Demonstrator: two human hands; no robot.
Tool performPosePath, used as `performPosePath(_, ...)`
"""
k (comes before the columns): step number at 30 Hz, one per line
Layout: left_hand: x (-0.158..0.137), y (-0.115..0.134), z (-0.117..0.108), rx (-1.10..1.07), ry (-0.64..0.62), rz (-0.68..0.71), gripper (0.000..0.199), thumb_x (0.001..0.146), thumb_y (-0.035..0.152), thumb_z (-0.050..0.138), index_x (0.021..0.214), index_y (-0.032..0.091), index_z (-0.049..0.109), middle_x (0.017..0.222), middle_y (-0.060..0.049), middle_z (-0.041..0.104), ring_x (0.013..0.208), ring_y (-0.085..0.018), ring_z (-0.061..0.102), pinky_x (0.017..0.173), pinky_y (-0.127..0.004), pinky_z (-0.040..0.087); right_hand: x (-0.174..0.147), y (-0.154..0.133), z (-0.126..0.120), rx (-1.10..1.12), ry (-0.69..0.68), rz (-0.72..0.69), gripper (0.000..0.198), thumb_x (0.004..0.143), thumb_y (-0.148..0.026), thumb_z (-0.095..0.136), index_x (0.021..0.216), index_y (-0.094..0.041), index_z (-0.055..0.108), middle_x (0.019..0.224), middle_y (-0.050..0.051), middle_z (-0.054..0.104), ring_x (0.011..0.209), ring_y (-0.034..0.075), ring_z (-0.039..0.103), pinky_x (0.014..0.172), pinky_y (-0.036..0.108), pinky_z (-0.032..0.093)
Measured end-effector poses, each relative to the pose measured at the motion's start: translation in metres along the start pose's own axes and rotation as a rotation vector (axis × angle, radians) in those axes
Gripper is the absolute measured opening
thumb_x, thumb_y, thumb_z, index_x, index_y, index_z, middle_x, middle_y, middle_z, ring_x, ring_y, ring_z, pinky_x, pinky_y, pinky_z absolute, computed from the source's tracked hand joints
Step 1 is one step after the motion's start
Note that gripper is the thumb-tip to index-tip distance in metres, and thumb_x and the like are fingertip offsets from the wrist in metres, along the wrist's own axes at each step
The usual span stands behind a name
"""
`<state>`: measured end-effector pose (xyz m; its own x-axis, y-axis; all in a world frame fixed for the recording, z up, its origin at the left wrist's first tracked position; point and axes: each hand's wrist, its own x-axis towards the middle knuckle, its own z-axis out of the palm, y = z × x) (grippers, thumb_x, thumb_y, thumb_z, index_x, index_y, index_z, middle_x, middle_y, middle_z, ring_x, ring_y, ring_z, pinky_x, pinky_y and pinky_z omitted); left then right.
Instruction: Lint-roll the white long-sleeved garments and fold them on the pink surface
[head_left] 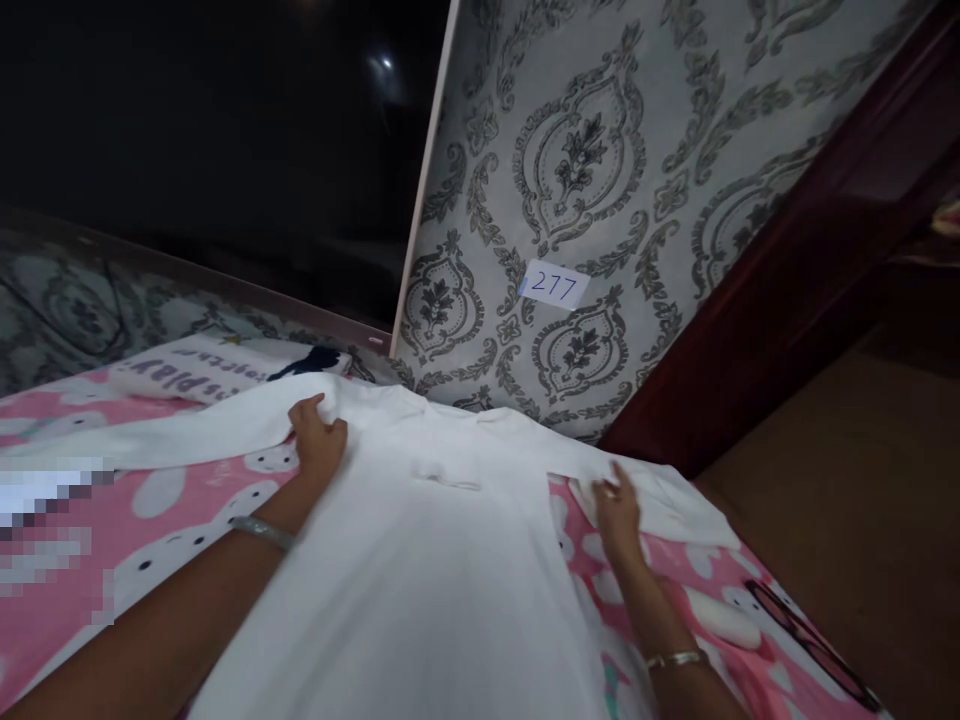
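A white long-sleeved shirt (pixel 442 560) is spread over a pink cloth, its collar toward the wall and its sleeves out to both sides. My left hand (pixel 321 440) is at the left armpit, its curled fingers and thumb gripping the fabric. On the other side, my right hand (pixel 619 510) pinches the right sleeve near its lower edge. The right sleeve looks bent, with its end lying at the right. A small pale detail (pixel 446 478) shows on the chest; I cannot make out what it is.
Beneath lies a pink cloth (pixel 247 475) with white cartoon faces. Folded printed clothing (pixel 202 365) rests at the back left, below a large dark screen (pixel 225 150). Glasses (pixel 810 640) and a white roll-shaped thing (pixel 720 617) lie at right. Paper marked 277 (pixel 555 285) is on the wall.
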<state>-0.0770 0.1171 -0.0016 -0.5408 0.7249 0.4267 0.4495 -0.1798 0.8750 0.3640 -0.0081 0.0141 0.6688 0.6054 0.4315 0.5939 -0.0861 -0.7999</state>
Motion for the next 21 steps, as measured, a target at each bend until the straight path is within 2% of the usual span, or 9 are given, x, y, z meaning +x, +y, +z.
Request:
performPosePath(1,-0.003,0.005,-0.002,-0.024,0.005,-0.028,0.058,0.066,0.010,0.056,0.123,0.019,0.049,0.128,-0.012,0.041,0.102,-0.024,0.056,0.101,-0.049,0.047,-0.021,-0.003,0.013,0.081,-0.174,-0.037,0.057,0.081,-0.036,0.052,0.134,-0.015,0.057,0.109,0.012,0.069,0.093,0.025,0.068,0.076,0.037,0.058)
performPosePath(3,-0.009,0.014,-0.008,-0.070,0.017,-0.099,0.062,0.065,0.007,0.056,0.125,0.018,0.047,0.131,-0.013,0.039,0.122,-0.028,0.048,0.109,-0.050,0.040,-0.065,-0.016,0.037,0.158,-0.495,-0.158,0.053,0.080,-0.038,0.053,0.129,-0.020,0.061,0.124,0.013,0.065,0.099,0.024,0.069,0.076,0.036,0.058)
performPosePath(4,-0.012,0.016,-0.012,-0.067,0.027,-0.129,0.062,0.065,0.006,0.055,0.125,0.018,0.046,0.131,-0.012,0.039,0.126,-0.028,0.045,0.112,-0.049,0.038,-0.086,-0.022,0.044,0.166,-0.609,-0.230,0.051,0.081,-0.038,0.053,0.128,-0.022,0.063,0.134,0.012,0.061,0.104,0.025,0.068,0.078,0.036,0.059)
performPosePath(6,-0.014,0.015,-0.021,-0.034,0.064,-0.184,0.059,0.066,0.006,0.055,0.123,0.019,0.048,0.129,-0.012,0.042,0.124,-0.026,0.048,0.110,-0.047,0.040,-0.119,-0.029,0.052,0.166,-0.727,-0.369,0.047,0.082,-0.036,0.053,0.127,-0.026,0.064,0.145,0.009,0.052,0.114,0.025,0.063,0.086,0.039,0.058)
performPosePath(9,-0.011,0.004,-0.035,-0.009,0.139,-0.306,0.054,0.070,0.008,0.056,0.122,0.019,0.049,0.132,-0.014,0.041,0.122,-0.026,0.051,0.107,-0.046,0.043,-0.140,-0.022,0.057,0.145,-0.707,-0.451,0.043,0.083,-0.040,0.053,0.120,-0.025,0.069,0.141,0.009,0.056,0.122,0.027,0.059,0.100,0.045,0.052)
performPosePath(13,-0.002,-0.006,-0.049,-0.046,0.208,-0.452,0.057,0.074,0.013,0.059,0.129,0.020,0.046,0.138,-0.015,0.039,0.122,-0.028,0.053,0.102,-0.043,0.047,-0.133,-0.003,0.064,0.107,-0.700,-0.410,0.047,0.082,-0.051,0.052,0.111,-0.022,0.073,0.132,0.012,0.063,0.120,0.031,0.060,0.100,0.049,0.052)
performPosePath(16,0.003,-0.008,-0.053,-0.099,0.220,-0.527,0.056,0.081,0.018,0.056,0.135,0.019,0.044,0.140,-0.017,0.039,0.120,-0.028,0.055,0.094,-0.042,0.051,-0.129,0.002,0.066,0.077,-0.712,-0.446,0.048,0.081,-0.054,0.051,0.107,-0.022,0.075,0.130,0.012,0.064,0.120,0.033,0.060,0.100,0.050,0.052)
performPosePath(19,0.005,-0.011,-0.058,-0.149,0.217,-0.523,0.050,0.089,0.029,0.056,0.137,0.020,0.045,0.137,-0.016,0.046,0.115,-0.026,0.058,0.091,-0.043,0.052,-0.129,0.005,0.066,0.054,-0.729,-0.469,0.048,0.081,-0.053,0.050,0.108,-0.023,0.076,0.131,0.012,0.064,0.120,0.034,0.060,0.097,0.052,0.053)
performPosePath(21,0.004,-0.013,-0.063,-0.186,0.196,-0.453,0.046,0.091,0.038,0.057,0.134,0.021,0.049,0.133,-0.013,0.052,0.112,-0.025,0.058,0.092,-0.045,0.052,-0.129,0.007,0.067,0.052,-0.731,-0.487,0.049,0.081,-0.053,0.049,0.109,-0.022,0.076,0.130,0.012,0.064,0.120,0.034,0.060,0.100,0.054,0.051)
